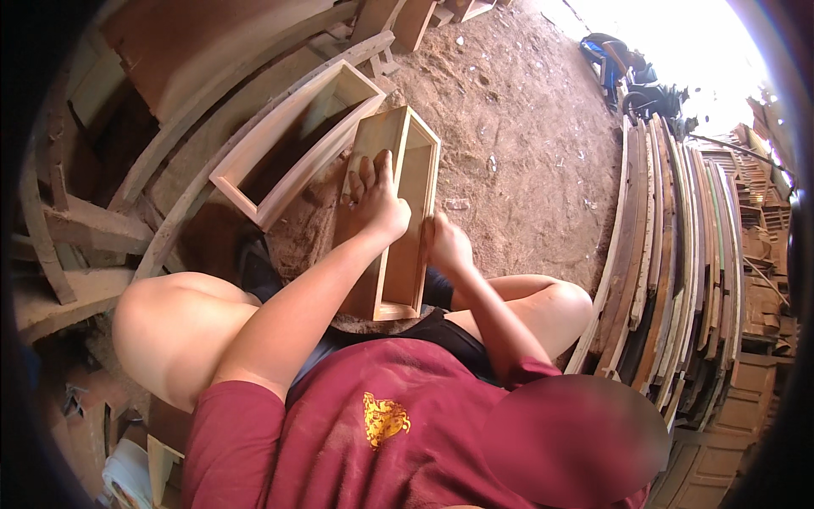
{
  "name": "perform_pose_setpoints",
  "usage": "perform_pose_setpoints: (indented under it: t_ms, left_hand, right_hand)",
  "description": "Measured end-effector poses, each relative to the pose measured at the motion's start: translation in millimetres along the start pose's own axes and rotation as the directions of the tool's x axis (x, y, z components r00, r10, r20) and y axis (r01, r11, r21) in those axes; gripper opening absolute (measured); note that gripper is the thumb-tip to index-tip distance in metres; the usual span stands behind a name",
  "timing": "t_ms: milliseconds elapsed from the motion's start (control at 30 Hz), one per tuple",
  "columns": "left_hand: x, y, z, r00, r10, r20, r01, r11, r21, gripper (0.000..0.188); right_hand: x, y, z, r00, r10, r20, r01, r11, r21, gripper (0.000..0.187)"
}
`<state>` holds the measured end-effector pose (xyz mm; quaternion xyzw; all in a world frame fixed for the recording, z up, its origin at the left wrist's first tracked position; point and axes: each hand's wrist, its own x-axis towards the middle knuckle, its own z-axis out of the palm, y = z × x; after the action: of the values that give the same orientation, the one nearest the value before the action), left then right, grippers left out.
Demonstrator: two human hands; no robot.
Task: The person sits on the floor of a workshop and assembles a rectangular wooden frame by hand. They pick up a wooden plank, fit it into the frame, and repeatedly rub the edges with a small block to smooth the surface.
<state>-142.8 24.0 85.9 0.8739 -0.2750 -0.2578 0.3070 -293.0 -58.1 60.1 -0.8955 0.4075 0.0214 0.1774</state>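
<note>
An open-topped pale wooden box [363, 246], long and narrow like a drawer, stands tilted in front of my lap between my bent legs. My left hand [378, 202] lies over its left wall, fingers spread along the outer face and the heel of the hand at the rim. On the opposite side, my right hand [449, 244] is closed at the right wall, its fingers curled and partly hidden. Anything small under either palm cannot be made out. Just beyond to the left rests a similar wooden frame-like box [318, 174], touched by neither hand.
Curved wooden beams [182, 127] and a large board [195, 51] crowd the left. Long planks [657, 246] are stacked along the right, beside panelled wood [746, 386]. Sandy, dusty ground [517, 144] stretches ahead. Far right stands a dark motorcycle-like shape [649, 97].
</note>
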Motion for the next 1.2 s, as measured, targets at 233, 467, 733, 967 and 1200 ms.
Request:
perform_pose_setpoints:
  t_ms: [233,467,733,967,1200]
  left_hand:
    - [8.3,-9.7,12.4,0.994,0.085,-0.070,-0.080,0.995,0.063,0.085]
    - [3.5,-0.7,4.1,0.996,0.078,-0.039,-0.081,0.993,-0.091,0.086]
    - [7.4,-2.6,8.6,0.996,0.065,-0.056,-0.068,0.996,-0.065,0.086]
    - [0.9,1.2,-0.9,0.999,0.027,-0.036,-0.028,0.999,-0.031,0.088]
    - [2.1,1.3,0.6,0.999,0.023,-0.026,-0.024,0.999,-0.031,0.088]
  right_hand:
    - [-39.2,-1.8,6.4,0.998,0.053,0.025,-0.052,0.998,-0.020,0.031]
    - [-21.7,-5.1,0.6,0.999,-0.012,-0.046,0.012,1.000,0.006,0.027]
    - [59.6,-7.1,-4.3,0.991,0.039,-0.129,-0.041,0.999,-0.011,0.032]
    - [126.1,-23.0,-31.3,0.994,0.037,-0.099,-0.048,0.992,-0.115,0.032]
    - [92.8,-7.0,-24.0,0.993,-0.068,-0.094,0.054,0.987,-0.149,0.032]
